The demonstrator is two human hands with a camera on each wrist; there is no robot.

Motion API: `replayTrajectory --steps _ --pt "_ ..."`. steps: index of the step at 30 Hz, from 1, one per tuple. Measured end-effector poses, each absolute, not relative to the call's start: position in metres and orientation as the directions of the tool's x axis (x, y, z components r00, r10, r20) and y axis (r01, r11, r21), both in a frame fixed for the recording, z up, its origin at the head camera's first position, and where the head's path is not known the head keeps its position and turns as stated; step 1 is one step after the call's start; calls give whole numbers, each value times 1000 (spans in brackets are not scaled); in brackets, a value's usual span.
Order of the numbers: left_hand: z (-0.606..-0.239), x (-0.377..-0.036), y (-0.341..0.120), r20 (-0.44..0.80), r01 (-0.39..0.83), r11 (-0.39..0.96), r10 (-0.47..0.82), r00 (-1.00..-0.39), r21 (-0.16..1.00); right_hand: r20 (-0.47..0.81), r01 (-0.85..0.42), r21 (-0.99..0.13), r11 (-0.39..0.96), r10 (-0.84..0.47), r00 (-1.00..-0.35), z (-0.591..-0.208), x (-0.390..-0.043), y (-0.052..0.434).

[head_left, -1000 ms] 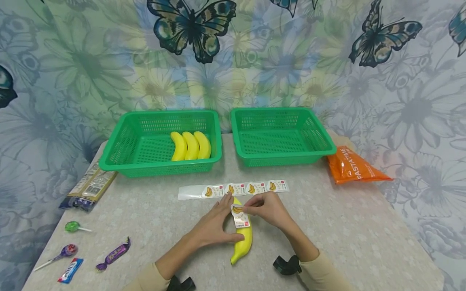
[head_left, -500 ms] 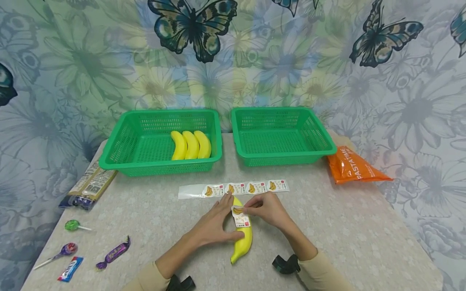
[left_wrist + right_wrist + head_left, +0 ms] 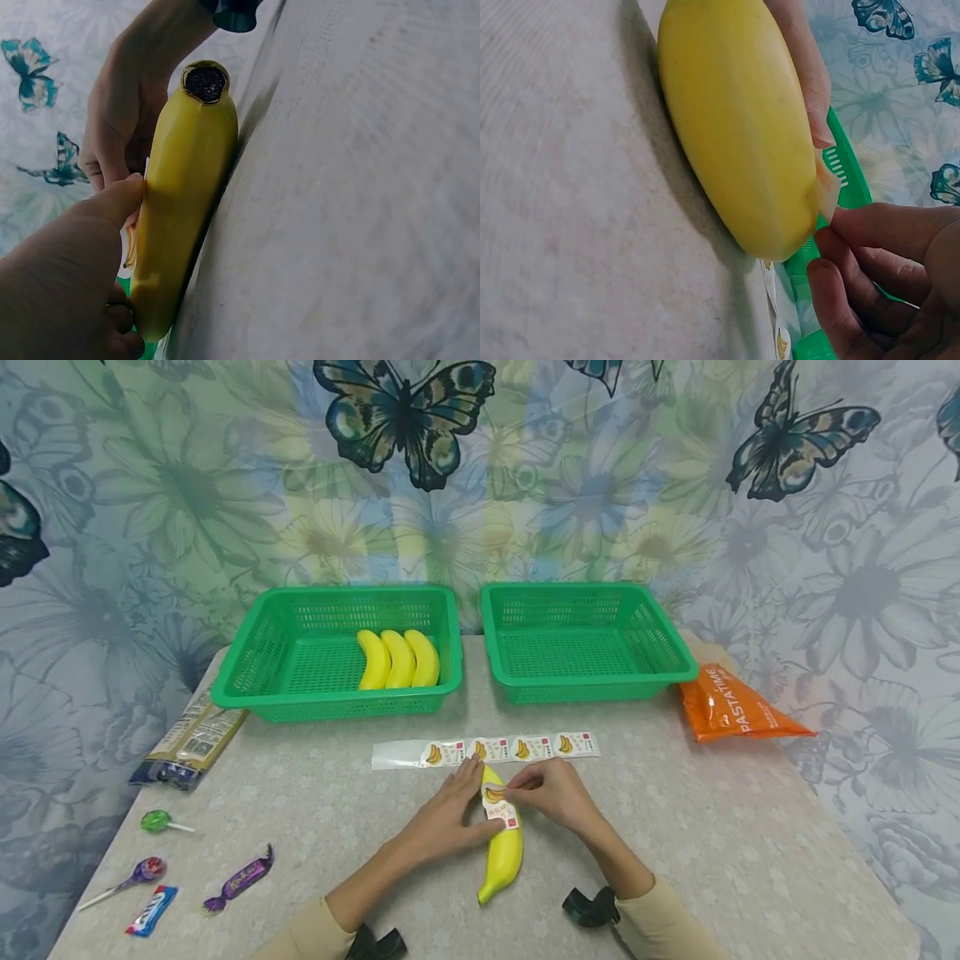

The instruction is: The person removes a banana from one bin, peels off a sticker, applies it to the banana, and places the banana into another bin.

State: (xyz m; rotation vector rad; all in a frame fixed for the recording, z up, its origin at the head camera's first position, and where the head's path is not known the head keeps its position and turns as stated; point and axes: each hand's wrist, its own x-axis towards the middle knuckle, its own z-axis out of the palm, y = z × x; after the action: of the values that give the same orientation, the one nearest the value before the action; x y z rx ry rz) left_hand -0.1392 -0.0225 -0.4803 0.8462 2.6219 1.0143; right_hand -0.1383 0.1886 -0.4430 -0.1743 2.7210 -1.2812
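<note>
My left hand (image 3: 448, 822) steadies the banana (image 3: 503, 852), which lies on the table (image 3: 720, 852) just in front of the sticker strip (image 3: 487, 751), my thumb pressed against its side and my fingers stretched along its far end. My right hand (image 3: 551, 793) has its fingertips pinched on the sticker (image 3: 500, 805), which lies over the banana's upper part. Behind the strip stand two green baskets: the left basket (image 3: 255, 672) holds three bananas (image 3: 399, 658), and the right basket (image 3: 675, 656) stands beside it.
</note>
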Motion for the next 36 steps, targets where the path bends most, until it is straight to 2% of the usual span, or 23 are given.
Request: replayTrajectory --steps 10,20,23,31,36 --pt "-479 -138 -21 -9 429 609 582 -813 667 -81 22 -736 677 -56 -995 -447 -141 182" --pt "-481 -141 -21 -17 430 614 586 -810 661 -223 182 -731 658 22 -975 -456 -145 185" --pt "-481 -141 -21 -15 432 619 584 -812 656 -248 187 -728 659 1 -969 -458 -143 187" --pt "-481 -141 -20 -14 439 623 586 -810 648 -352 195 -780 595 -158 -923 -453 -137 199" --pt "-481 -142 -20 -11 447 614 596 -803 651 -366 193 -781 595 -185 -912 -455 -139 200"
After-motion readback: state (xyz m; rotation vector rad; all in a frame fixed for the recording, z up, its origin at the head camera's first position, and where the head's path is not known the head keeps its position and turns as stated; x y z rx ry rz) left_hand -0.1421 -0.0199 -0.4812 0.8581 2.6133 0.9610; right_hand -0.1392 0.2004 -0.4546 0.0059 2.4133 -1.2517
